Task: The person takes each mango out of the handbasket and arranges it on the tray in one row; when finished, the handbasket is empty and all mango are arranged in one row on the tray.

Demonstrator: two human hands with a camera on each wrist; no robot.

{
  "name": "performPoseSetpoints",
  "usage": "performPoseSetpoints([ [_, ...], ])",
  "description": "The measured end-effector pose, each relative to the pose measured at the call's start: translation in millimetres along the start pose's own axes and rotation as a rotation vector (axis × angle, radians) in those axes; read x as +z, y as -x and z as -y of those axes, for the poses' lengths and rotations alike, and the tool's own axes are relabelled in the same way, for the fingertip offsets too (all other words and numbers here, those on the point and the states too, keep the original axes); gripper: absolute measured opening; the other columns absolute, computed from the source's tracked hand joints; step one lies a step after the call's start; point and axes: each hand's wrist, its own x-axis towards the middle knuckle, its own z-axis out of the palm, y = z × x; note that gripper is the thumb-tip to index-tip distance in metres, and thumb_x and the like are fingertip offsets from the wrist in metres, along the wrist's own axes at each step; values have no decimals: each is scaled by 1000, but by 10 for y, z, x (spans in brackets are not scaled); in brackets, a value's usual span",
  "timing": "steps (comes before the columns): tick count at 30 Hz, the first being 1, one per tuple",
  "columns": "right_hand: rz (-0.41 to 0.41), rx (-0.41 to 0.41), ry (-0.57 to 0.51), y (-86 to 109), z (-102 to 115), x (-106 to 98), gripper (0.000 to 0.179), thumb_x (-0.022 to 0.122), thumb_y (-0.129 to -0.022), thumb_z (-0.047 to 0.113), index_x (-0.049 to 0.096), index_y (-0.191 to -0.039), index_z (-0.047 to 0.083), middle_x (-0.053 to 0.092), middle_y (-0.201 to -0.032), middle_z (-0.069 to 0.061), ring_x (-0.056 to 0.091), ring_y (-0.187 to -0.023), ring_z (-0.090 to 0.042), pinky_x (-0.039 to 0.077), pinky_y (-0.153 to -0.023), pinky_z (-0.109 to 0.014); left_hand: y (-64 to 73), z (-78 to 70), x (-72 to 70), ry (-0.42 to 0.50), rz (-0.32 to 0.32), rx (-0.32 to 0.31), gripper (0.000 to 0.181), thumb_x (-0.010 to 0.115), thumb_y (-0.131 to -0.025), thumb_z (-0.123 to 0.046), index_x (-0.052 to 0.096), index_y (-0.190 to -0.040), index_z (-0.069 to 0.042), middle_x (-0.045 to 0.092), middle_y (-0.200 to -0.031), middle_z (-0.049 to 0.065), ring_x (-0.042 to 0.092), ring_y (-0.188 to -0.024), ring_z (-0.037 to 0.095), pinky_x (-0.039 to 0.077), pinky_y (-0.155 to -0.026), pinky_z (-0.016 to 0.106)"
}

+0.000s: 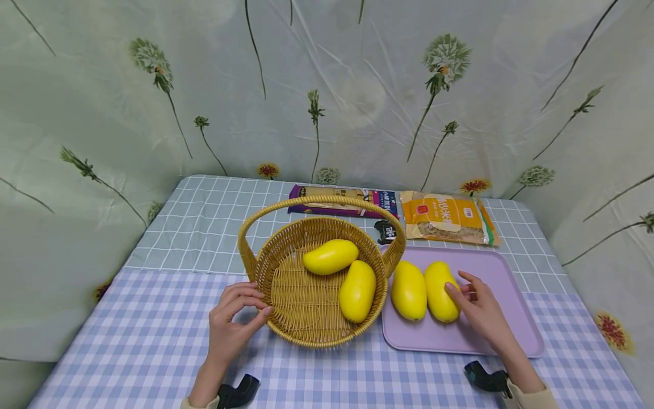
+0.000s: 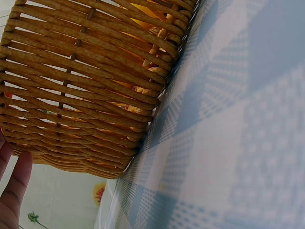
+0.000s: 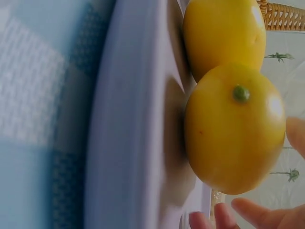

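A round wicker basket (image 1: 301, 307) with a tall arched handle holds two yellow mangoes, one lying crosswise (image 1: 331, 257) and one along its right side (image 1: 357, 292). At the basket's left rim, my left hand (image 1: 232, 321) pinches the edge between thumb and fingers; its fingertips (image 2: 21, 167) show at the rim in the left wrist view. Two more mangoes lie side by side on a purple tray (image 1: 490, 335). My right hand (image 1: 482, 309) is spread at the right-hand mango (image 1: 440, 292), thumb by its upper side, fingers apart beyond it. The other mango (image 1: 409, 291) lies closer to the basket.
Behind the basket lie a purple packet (image 1: 337, 199) and an orange-and-clear bag of grain (image 1: 449, 218). A small black item (image 1: 385, 232) sits near the handle's right foot. The table wears checked cloth (image 1: 153, 329), with a flowered curtain (image 1: 327, 85) behind.
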Motion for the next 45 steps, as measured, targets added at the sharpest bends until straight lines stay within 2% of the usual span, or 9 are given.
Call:
performPoseSetpoints([
  [6, -120, -60, -18, 34, -9, 17, 64, 53, -96, 42, 39, -138, -4, 44, -110, -18, 44, -95, -29, 42, -74, -31, 0, 0, -3, -9, 2, 0, 15, 78, -77, -9, 66, -73, -2, 64, -84, 15, 56, -93, 32, 43, -92, 29],
  [14, -383, -246, -86, 78, 15, 90, 37, 62, -93, 20, 57, -124, 2, 52, -105, -14, 47, -93, -22, 39, -71, -19, 7, -1, 1, -15, 5, -2, 15, 78, -77, -10, 66, -73, -3, 64, -85, 13, 56, -94, 31, 43, -92, 29],
  [19, -462, -395, -109, 127, 117, 121, 30, 67, -88, 8, 63, -117, 3, 57, -101, -8, 48, -91, -14, 39, -73, -18, 20, 15, -1, -10, 2, -1, 15, 79, -77, -11, 66, -73, -4, 64, -84, 14, 56, -94, 30, 43, -92, 29],
  [24, -433, -534, -116, 197, 291, 137, 30, 71, -82, -2, 66, -111, 1, 61, -98, -6, 52, -87, -14, 41, -72, -14, 26, 26, 2, -2, 0, 3, 15, 79, -77, -10, 66, -73, -3, 64, -84, 15, 56, -94, 31, 43, -92, 29],
  [29, -369, -635, -129, 273, 487, 171, 33, 73, -77, -7, 67, -107, 3, 65, -99, -4, 57, -83, -9, 47, -70, -12, 20, 21, 2, -8, 1, 0, 14, 79, -76, -10, 66, -73, -3, 64, -84, 14, 56, -94, 30, 43, -92, 29],
  [35, -269, -695, -146, 356, 747, 207, 35, 75, -76, -5, 68, -107, 9, 68, -99, 0, 61, -80, -9, 53, -66, -18, 15, 11, -5, -10, 4, -10, 14, 79, -76, -8, 66, -73, -3, 64, -84, 15, 56, -94, 31, 43, -92, 30],
  [41, -161, -765, -151, 388, 977, 249, 32, 75, -79, 0, 67, -108, 10, 68, -99, 1, 64, -80, -11, 56, -61, -26, 20, 13, -6, -9, 4, -8, 14, 79, -76, -8, 66, -73, -4, 64, -84, 15, 56, -94, 32, 43, -92, 30],
  [45, -61, -766, -157, 385, 1115, 290, 33, 75, -81, 9, 65, -113, 13, 67, -105, 5, 65, -83, -14, 57, -63, -29, 20, 16, -5, -10, 4, -8, 14, 78, -77, -9, 67, -73, -3, 64, -84, 15, 56, -94, 31, 43, -92, 29],
])
